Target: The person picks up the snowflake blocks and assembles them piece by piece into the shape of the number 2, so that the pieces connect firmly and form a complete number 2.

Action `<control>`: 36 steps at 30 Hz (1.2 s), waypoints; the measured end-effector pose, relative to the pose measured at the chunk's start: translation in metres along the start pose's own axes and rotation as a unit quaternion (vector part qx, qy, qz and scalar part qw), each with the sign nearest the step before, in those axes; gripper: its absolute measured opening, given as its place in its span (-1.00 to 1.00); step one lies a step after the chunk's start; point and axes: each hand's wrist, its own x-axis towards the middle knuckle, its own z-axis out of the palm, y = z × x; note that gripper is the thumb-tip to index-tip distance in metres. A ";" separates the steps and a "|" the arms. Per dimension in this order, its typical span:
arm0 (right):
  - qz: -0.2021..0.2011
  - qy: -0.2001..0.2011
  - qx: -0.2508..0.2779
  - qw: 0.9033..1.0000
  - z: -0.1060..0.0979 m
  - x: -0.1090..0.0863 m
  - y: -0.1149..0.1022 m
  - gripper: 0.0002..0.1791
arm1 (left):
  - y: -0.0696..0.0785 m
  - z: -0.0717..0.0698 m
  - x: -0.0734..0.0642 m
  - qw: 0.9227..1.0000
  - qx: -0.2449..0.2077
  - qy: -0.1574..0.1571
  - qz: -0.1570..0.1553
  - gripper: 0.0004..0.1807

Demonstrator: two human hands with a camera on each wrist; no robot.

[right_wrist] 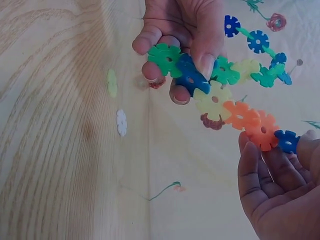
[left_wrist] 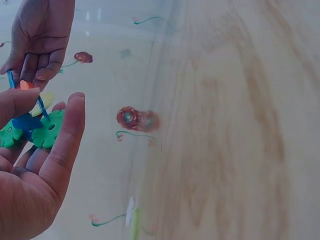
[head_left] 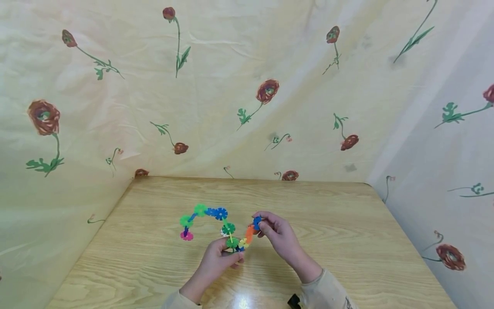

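Notched plastic snowflake discs are joined into a long curved chain (head_left: 200,210) held above the table. Its far end has a pink disc (head_left: 187,236); blue, green, yellow and orange ones follow. My left hand (head_left: 218,258) grips the chain near its middle, the thumb on a blue disc (right_wrist: 192,75) beside a green disc (right_wrist: 165,59). At the other end, my right hand (head_left: 283,239) pinches a blue disc (head_left: 257,223) that adjoins the orange discs (right_wrist: 263,130). In the right wrist view, the right thumb partly covers this blue disc.
A loose white disc (right_wrist: 121,122) and a yellow-green disc (right_wrist: 112,83) lie on the wooden table (head_left: 347,240). Flower-printed sheeting (head_left: 216,94) rises behind the table and along its sides. A small black object (head_left: 294,301) is by the right sleeve.
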 end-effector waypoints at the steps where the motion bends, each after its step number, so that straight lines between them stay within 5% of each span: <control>1: -0.001 -0.001 0.001 1.000 0.000 0.000 0.000 -0.70 | 0.000 0.000 0.000 1.000 -0.001 0.000 -0.001 -0.73; 17: 0.021 0.031 -0.038 0.999 0.004 0.001 -0.006 -0.70 | 0.000 0.002 0.000 1.000 0.000 -0.007 0.008 -0.72; 26: -0.024 0.021 -0.041 0.999 0.004 -0.001 -0.004 -0.65 | 0.002 0.003 -0.001 1.000 -0.011 -0.015 0.019 -0.71; 36: -0.024 0.017 -0.047 0.998 0.002 -0.001 -0.002 -0.65 | 0.003 0.002 -0.001 1.000 -0.011 -0.013 0.016 -0.73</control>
